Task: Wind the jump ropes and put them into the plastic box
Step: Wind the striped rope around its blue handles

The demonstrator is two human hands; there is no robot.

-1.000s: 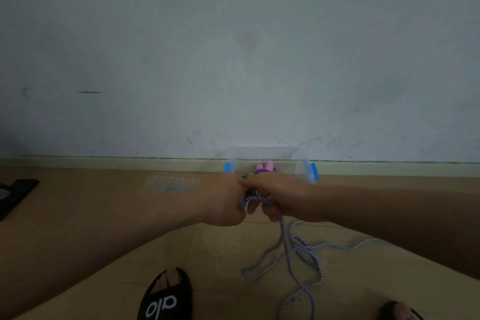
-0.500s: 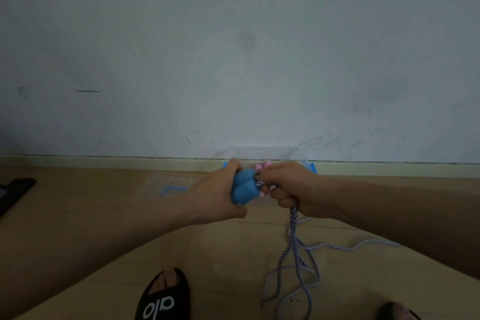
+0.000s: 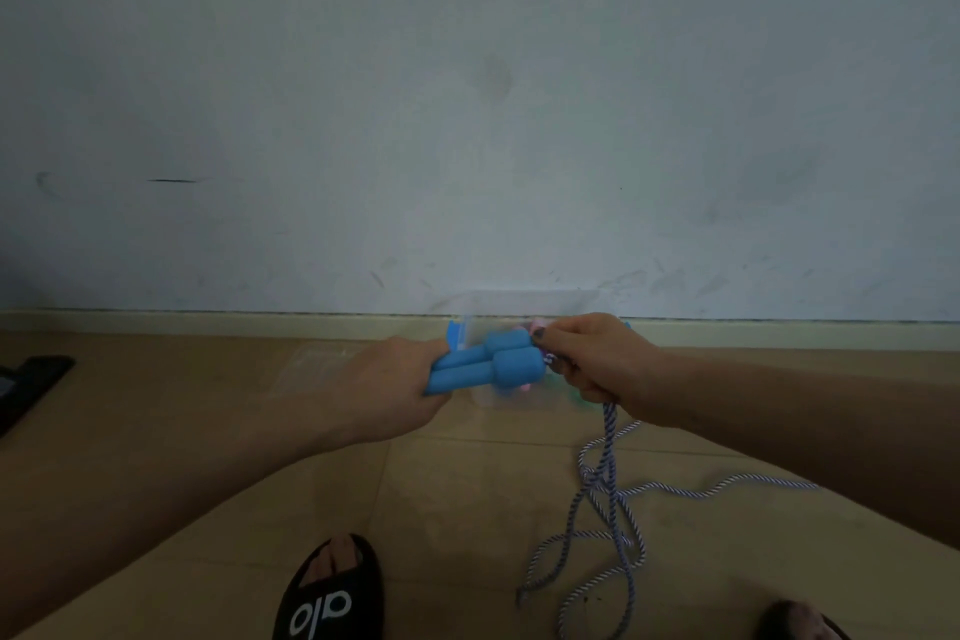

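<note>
1. I am holding the two blue handles (image 3: 488, 365) of a jump rope side by side in my left hand (image 3: 387, 382). They are looking matte and smooth, each with a slim shaft and a thicker rounded head, and the heads are sticking out of my fist toward my right hand.
2. My left fingers are curling round the slim shafts, so the handles are lying roughly level and pointing right.
3. My right hand (image 3: 592, 361) is sitting just beside the handle heads, its fingers closing on the cord (image 3: 609, 437) where it is leaving the handles; I cannot tell how many strands are in that pinch.
4. The cord is looking twisted, striped in white and dark blue-purple. It is dropping straight down from under my right hand, then lying in loose tangled loops on the floor (image 3: 467, 509) below it, with one strand trailing off to the right under my right forearm.
5. The clear plastic box (image 3: 488, 307) is standing just behind my two hands, against the skirting board, with a blue latch showing at its left end. Something pink (image 3: 538, 325) is peeking out above the handle heads, between my hands and the box.
6. A clear lid (image 3: 306, 366) is lying flat on the floor behind my left wrist.
7. Below my left forearm, a black slipper (image 3: 330, 598) with white lettering is showing on my foot.
</note>
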